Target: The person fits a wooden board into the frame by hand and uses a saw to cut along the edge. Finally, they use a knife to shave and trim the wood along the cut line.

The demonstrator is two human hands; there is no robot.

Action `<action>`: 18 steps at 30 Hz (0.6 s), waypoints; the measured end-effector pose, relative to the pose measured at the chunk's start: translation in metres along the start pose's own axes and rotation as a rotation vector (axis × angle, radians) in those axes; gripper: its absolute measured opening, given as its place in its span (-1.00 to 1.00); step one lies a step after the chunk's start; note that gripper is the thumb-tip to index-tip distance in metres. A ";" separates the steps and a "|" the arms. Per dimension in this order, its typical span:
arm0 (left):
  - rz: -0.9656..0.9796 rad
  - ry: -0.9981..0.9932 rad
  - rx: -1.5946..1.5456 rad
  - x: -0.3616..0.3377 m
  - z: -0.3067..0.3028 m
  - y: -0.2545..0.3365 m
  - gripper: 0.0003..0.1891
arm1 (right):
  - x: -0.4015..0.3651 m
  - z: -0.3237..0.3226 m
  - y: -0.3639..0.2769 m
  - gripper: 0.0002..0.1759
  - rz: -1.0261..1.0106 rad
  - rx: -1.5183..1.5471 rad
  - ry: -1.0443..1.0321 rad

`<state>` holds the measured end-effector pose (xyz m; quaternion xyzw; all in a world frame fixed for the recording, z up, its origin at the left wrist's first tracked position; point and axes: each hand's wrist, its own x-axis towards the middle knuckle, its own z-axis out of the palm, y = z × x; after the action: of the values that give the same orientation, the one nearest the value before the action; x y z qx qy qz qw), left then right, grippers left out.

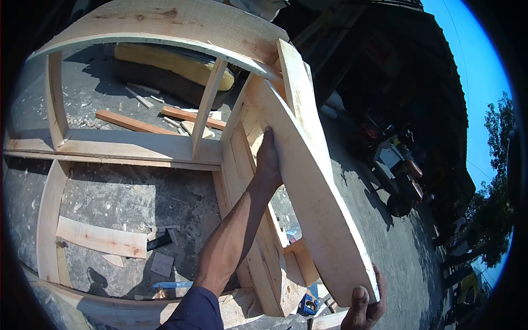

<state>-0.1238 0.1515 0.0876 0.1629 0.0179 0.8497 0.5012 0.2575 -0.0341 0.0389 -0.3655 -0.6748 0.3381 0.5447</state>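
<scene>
Curved board (pixel 313 187) right of centre, slanting in front of the side of a wooden framework (pixel 165 19). Person's left hand (pixel 268 165) at the board's left edge, near the middle of the view; one digit shows, the others are out of sight, so how firmly it closes cannot be told. Right hand (pixel 366 305), bottom right, pinches the lower end: thumb on the near face, fingers round the far edge.

Risks, as judged: the board is long and its top looks lightly supported. Should the left hand slip, the upper end could swing and knock the pale upright (pixel 300 82) beside it. The right hand has only the tip of the lower end; a weak pinch there could let it twist or drop towards the blue object (pixel 309 302) at the bottom. Rough sawn edges might leave splinters in bare skin. Loose offcuts (pixel 162 264) on the ground, lower left, could trip a shifting foot.

Bearing: long axis diagonal, upper centre to lower right. Narrow tip points up and left, near the upright's foot; blunt end points down and right. Broad face towards the viewer.
</scene>
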 end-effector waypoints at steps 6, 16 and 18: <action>-0.011 0.011 0.000 -0.003 0.004 0.002 -0.39 | 0.000 0.000 0.000 -0.87 -0.024 0.065 -0.019; -0.026 -0.008 -0.019 0.004 -0.004 -0.002 -0.39 | -0.002 0.000 0.002 -0.87 -0.085 0.227 -0.069; -0.023 -0.027 -0.034 0.005 -0.005 -0.002 -0.39 | -0.002 0.001 0.003 -0.86 -0.101 0.265 -0.084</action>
<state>-0.1257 0.1573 0.0836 0.1655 -0.0013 0.8418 0.5138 0.2575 -0.0342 0.0354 -0.2415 -0.6639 0.4117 0.5757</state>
